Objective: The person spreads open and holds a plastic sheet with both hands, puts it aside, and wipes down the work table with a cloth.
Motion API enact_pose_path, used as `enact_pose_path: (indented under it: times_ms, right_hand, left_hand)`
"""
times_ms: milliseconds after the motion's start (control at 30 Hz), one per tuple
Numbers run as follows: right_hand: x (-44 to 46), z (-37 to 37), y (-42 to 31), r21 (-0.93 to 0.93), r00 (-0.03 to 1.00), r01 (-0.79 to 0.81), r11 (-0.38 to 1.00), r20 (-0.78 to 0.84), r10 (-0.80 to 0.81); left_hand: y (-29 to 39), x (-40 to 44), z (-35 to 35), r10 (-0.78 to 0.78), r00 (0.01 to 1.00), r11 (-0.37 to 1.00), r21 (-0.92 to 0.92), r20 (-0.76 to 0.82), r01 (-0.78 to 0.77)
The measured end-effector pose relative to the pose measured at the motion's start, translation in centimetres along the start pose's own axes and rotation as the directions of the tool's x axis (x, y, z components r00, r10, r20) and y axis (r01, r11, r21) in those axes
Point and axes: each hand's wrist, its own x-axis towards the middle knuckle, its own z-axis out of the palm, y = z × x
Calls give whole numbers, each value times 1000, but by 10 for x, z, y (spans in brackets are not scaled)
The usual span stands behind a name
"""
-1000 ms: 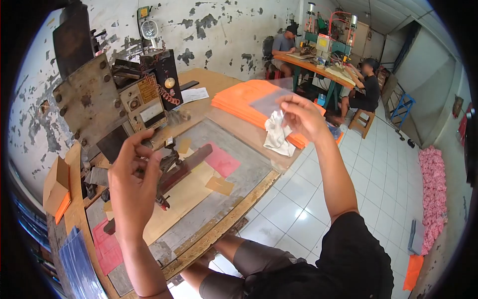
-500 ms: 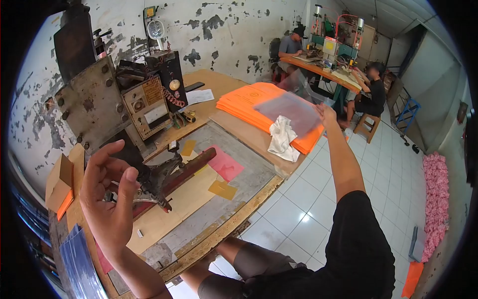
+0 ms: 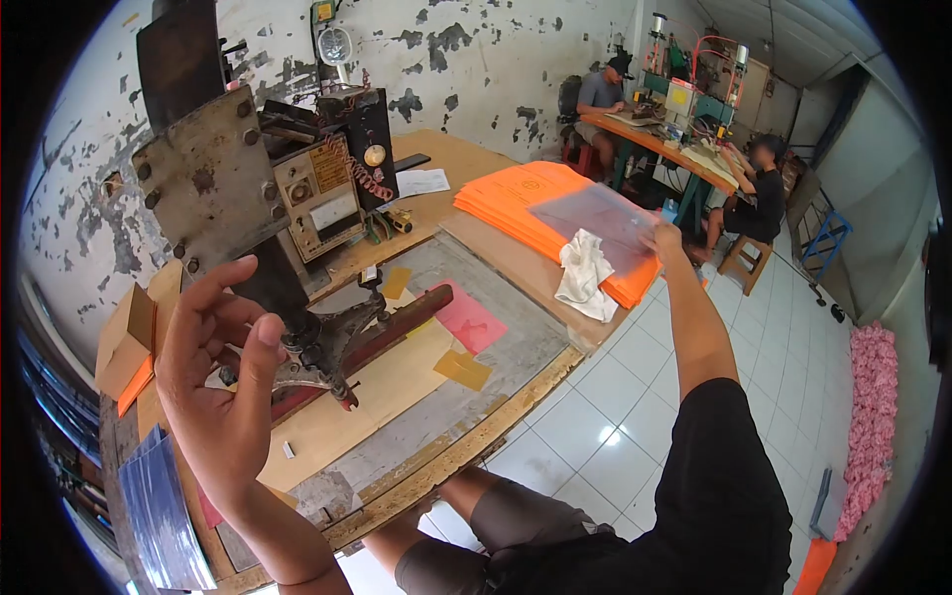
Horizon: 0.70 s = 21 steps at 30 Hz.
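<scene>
My left hand is raised near the press, thumb and fingers apart and curved, with nothing in it. Behind it are the press's dark metal arm and red bar. My right hand reaches out to the far right corner of the clear plastic sheets, its fingers closed on a sheet's edge. Those sheets lie over a stack of orange printed sheets. A crumpled white cloth rests on the near edge of the stack.
A heavy metal press head and control box stand at the left. Pink and yellow pieces lie on the press bed. Blue-tinted clear sheets sit at lower left. Two people work at a machine table behind.
A clear sheet that was lifted and blurred above the orange stack now lies down on it. My right hand stays at the sheets' corner; my left hand keeps its pose. The view has shifted slightly.
</scene>
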Motion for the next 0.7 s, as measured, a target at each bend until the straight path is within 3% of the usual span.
enact_pose_path:
  times_ms: [33, 67, 100, 167, 233, 300, 367, 467, 533, 600, 667, 700]
  right_hand:
    - [4, -4, 6, -27, 1000, 3, 1000, 30, -2]
    - [-10, 9, 3, -409, 962, 63, 911, -217, -164]
    - [-36, 33, -5, -729, 843, 5, 685, -365, -395]
    - [-87, 62, -20, -949, 666, 29, 314, -216, -714]
    - [-137, 85, -31, -906, 554, 400, 137, 120, -823]
    - [-165, 109, -26, -716, 615, 680, 160, 437, -657]
    - [-238, 141, -35, -680, 751, 650, 340, 502, -429]
    - [-283, 162, -24, -686, 571, 714, -141, 686, -451]
    - [-281, 165, -3, -744, 582, 648, -163, 622, -523]
    - [-277, 172, 7, -767, 628, 634, -99, 586, -513]
    - [-273, 174, 5, -757, 704, 652, 42, 583, -405]
    - [-274, 177, 8, -704, 684, 702, 110, 623, -379]
  left_hand:
    - [1, 0, -1, -4, 1000, 1000, 2, -8, 4]
    - [2, 0, -2, 0, 1000, 1000, 2, -17, 0]
    - [3, 0, -2, 3, 1000, 1000, 1, -25, -3]
    - [3, 1, -3, 9, 999, 1000, -1, -32, -9]
    - [2, 1, -4, 9, 999, 1000, 1, -43, -9]
    - [2, 2, -10, 31, 1000, 998, 58, 4, -31]
    - [4, 1, -13, 41, 999, 994, 96, 28, -44]
    - [8, -1, -13, 51, 998, 993, 109, 29, -54]
    - [10, -1, -15, 54, 998, 993, 104, 36, -57]
    - [12, -1, -18, 65, 997, 993, 95, 31, -67]
    - [13, -1, -23, 73, 997, 993, 93, 20, -75]
    - [14, -1, -26, 72, 997, 993, 95, 15, -73]
